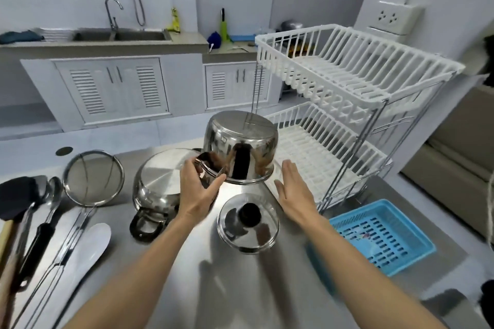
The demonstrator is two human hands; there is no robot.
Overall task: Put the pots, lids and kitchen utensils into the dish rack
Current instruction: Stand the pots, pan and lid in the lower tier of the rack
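An upturned steel pot (240, 145) is lifted off the steel counter, in front of the white two-tier dish rack (355, 80). My left hand (196, 189) grips the pot's rim and handle at its left side. My right hand (292, 189) is flat with straight fingers just right of the pot, beside the rack's lower tier. A second upturned pot (157, 181) lies on the counter to the left. A glass lid with a black knob (247, 222) sits below the raised pot.
A wire strainer (92, 177), a ladle (49, 211), a black spatula (18, 197) and a white rice paddle (88, 251) lie at the left. A blue plastic basket (374, 235) stands at the right of the counter. Sink and cabinets are behind.
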